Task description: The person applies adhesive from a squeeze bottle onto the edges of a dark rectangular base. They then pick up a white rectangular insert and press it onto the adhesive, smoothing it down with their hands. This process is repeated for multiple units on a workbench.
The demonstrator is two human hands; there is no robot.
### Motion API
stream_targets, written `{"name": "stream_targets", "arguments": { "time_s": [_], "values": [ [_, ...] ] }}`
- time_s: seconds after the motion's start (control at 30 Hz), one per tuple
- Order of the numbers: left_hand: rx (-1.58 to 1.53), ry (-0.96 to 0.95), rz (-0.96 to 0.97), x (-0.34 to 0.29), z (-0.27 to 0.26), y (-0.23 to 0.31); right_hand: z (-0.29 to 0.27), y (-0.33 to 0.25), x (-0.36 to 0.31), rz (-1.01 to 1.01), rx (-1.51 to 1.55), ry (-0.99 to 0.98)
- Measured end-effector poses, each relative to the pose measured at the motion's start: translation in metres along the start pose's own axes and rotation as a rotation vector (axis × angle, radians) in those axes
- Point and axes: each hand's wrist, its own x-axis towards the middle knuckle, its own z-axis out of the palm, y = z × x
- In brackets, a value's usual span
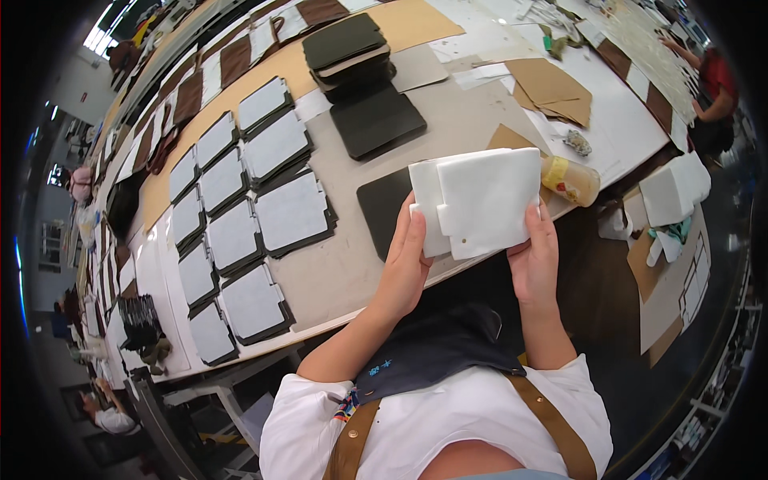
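Note:
Between my two hands is a stack of white foam-like sheets [490, 200] with notched edges, fanned a little so that one part sticks out to the left. My left hand [409, 256] grips its left edge, and my right hand [536, 254] holds the lower right corner. Beneath the stack, a dark flat piece [376, 210] lies at the table's near edge, partly covered. Rows of dark notched pieces topped with white sheets [292, 210] are laid out to the left. Farther back stand a dark flat panel [378, 122] and a pile of dark panels [346, 50].
A bottle of yellowish liquid [571, 181] lies just right of my hands. Brown card pieces [552, 90] are on the table's far right. More white sheets [676, 190] sit on a lower surface at right. Another person [716, 88] is at the far right.

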Motion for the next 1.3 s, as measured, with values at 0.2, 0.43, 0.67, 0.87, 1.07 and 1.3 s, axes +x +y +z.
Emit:
{"name": "stream_targets", "arguments": {
  "time_s": [0.2, 0.43, 0.67, 0.87, 1.07, 1.3],
  "values": [
    [-0.034, 0.029, 0.019, 0.002, -0.011, -0.003, 0.010, 0.008, -0.005, -0.084, -0.120, -0.013],
    [0.035, 0.076, 0.047, 0.008, -0.012, -0.019, 0.004, 0.005, -0.009, -0.284, -0.185, 0.015],
    [0.014, 0.045, 0.060, 0.012, -0.010, -0.019, 0.010, -0.002, -0.014, -0.254, -0.027, -0.016],
    [0.010, 0.034, 0.080, 0.006, 0.001, -0.019, 0.016, 0.013, -0.005, -0.355, -0.202, 0.101],
    [0.104, 0.027, 0.272, 0.001, 0.005, -0.028, 0.022, 0.018, -0.008, -0.334, -0.148, 0.121],
    [0.189, 0.124, 0.374, 0.006, 0.000, -0.002, 0.011, 0.020, 0.000, -0.737, -0.893, 0.003]
  ]
}}
